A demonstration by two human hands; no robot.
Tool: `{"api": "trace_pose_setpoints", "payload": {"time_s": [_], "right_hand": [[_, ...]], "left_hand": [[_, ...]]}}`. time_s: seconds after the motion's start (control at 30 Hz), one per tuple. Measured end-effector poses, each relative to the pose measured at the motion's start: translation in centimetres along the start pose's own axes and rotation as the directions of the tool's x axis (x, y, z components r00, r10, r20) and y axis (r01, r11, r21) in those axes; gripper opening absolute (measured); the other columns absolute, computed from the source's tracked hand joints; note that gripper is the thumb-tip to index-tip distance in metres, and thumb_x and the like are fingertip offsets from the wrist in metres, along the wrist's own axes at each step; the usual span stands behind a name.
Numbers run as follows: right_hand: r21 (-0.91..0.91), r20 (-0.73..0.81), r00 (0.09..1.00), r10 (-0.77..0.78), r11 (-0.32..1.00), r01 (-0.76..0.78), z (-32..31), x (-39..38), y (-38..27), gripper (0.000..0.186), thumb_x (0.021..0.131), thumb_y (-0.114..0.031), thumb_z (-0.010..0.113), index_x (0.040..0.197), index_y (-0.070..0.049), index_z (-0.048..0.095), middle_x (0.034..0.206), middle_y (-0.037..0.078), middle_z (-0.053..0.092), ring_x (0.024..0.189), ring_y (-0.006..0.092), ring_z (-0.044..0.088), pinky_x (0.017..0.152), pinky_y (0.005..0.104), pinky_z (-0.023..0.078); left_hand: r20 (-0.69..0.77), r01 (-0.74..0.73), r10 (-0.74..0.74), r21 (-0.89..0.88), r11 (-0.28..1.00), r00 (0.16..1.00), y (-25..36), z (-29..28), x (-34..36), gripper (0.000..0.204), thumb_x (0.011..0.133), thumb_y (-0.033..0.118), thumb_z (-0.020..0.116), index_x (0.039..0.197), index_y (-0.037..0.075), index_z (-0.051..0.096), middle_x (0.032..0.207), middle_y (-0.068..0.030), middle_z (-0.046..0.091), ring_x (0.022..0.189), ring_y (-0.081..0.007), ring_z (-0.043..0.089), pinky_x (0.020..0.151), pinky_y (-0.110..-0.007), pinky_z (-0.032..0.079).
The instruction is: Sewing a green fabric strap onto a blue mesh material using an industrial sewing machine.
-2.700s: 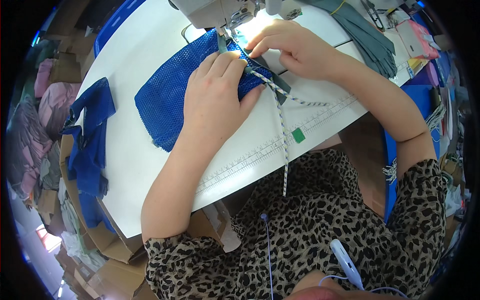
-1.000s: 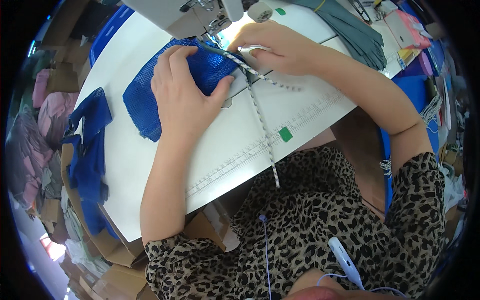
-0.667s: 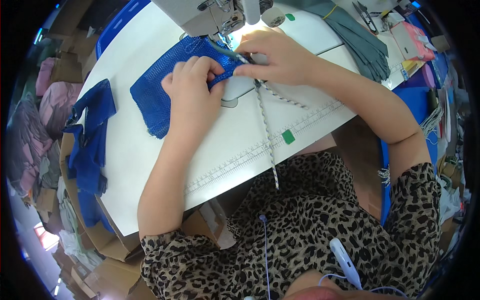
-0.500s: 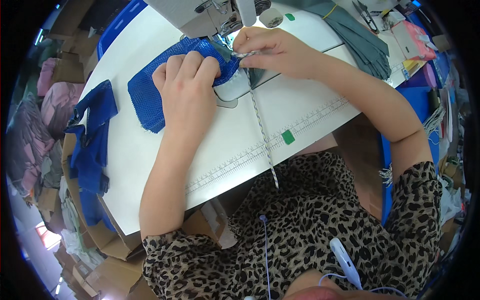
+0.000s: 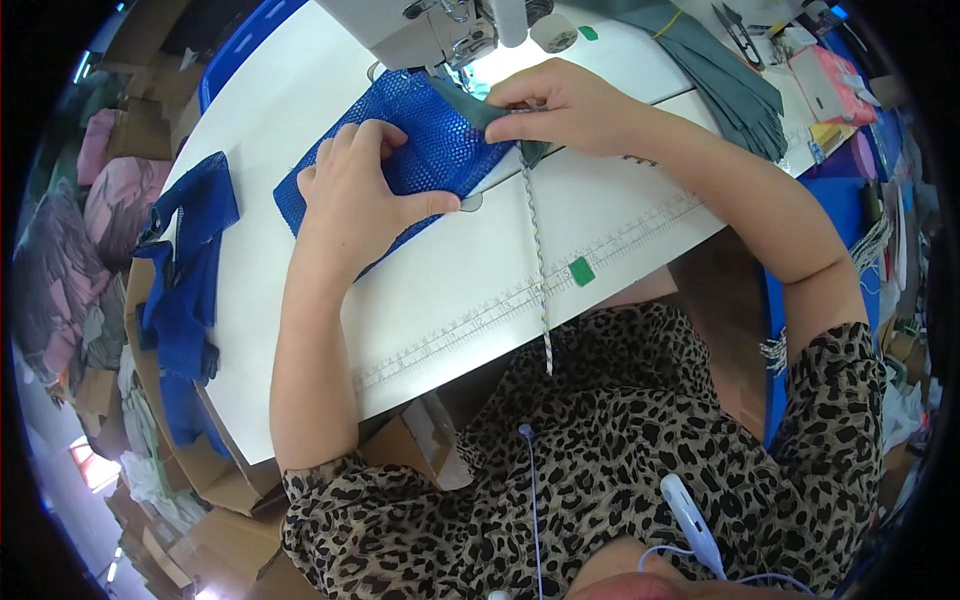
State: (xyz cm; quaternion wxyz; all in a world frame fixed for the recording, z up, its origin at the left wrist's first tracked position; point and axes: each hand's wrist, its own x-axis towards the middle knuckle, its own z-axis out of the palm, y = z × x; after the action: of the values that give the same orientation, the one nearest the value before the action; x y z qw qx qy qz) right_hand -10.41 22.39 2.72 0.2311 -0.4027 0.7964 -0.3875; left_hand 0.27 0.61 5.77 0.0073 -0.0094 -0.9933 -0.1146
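Note:
A piece of blue mesh fabric (image 5: pixel 437 150) lies on the white sewing table under the presser foot of the sewing machine (image 5: pixel 385 22). My left hand (image 5: pixel 358 195) rests on the mesh with its thumb spread away from the fingers. By the needle, my right hand (image 5: pixel 565 108) pinches a dark green fabric strip (image 5: pixel 468 104) at the mesh's edge. A thin patterned cord (image 5: pixel 540 262) hangs from there across the table and over its front edge. Part of the cord is hidden under my right hand.
More blue fabric (image 5: pixel 195 240) drapes over the table's left edge above a cardboard box (image 5: pixel 215 480). A bundle of green strips (image 5: pixel 725 105) and thread snips (image 5: pixel 738 35) lie at the far right. A printed ruler (image 5: pixel 480 315) runs along the front edge.
The mesh is spread flatter and has shifted right. My left hand has moved down-left, its thumb opening away from the fingers. My right hand has moved slightly right, and the green strip shows more.

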Motion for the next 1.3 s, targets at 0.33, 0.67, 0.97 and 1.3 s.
{"api": "trace_pose_setpoints", "payload": {"time_s": [0.33,0.67,0.97,1.3], "right_hand": [[0.099,0.103,0.933,-0.345,0.937,0.336,0.1,-0.5,0.8,0.012,0.084,-0.008,0.072,0.092,0.0,0.068,0.1,0.008,0.059,0.095,0.0214,0.057,0.086,0.0337,0.046],[-0.147,0.09,0.882,-0.463,0.87,0.471,-1.9,-1.6,1.2,0.037,0.069,0.01,0.053,0.1,-0.004,0.066,0.107,0.009,0.063,0.102,0.0274,0.057,0.088,0.0376,0.048],[-0.439,0.032,0.866,-0.5,0.771,0.461,-1.0,-1.9,1.1,0.022,0.077,-0.002,0.067,0.099,-0.007,0.07,0.097,0.005,0.059,0.101,0.0233,0.058,0.086,0.0359,0.049],[-0.625,0.112,0.815,-0.568,0.597,0.502,-0.3,-1.8,0.2,0.014,0.078,-0.005,0.068,0.092,-0.006,0.066,0.096,0.005,0.056,0.097,0.0224,0.057,0.083,0.0352,0.05]], "left_hand": [[-0.232,-0.157,0.241,0.329,0.931,0.942,0.7,-0.6,-0.7,0.024,0.074,0.007,0.075,0.094,0.011,0.061,0.093,-0.0071,0.061,0.097,-0.0238,0.058,0.092,-0.041,0.037],[-0.221,-0.466,0.483,0.123,0.876,0.848,2.0,1.9,0.0,0.036,0.068,0.01,0.077,0.102,0.01,0.065,0.112,-0.0041,0.064,0.114,-0.0242,0.054,0.096,-0.043,0.038],[-0.421,-0.403,0.321,-0.12,0.907,0.848,1.1,3.1,0.7,0.018,0.079,0.012,0.072,0.095,0.006,0.068,0.093,-0.0075,0.068,0.103,-0.0271,0.059,0.089,-0.041,0.04],[-0.429,-0.403,0.323,-0.107,0.909,0.844,1.1,3.3,0.9,0.016,0.08,0.012,0.072,0.094,0.006,0.069,0.092,-0.007,0.069,0.103,-0.0257,0.06,0.088,-0.041,0.041]]}}
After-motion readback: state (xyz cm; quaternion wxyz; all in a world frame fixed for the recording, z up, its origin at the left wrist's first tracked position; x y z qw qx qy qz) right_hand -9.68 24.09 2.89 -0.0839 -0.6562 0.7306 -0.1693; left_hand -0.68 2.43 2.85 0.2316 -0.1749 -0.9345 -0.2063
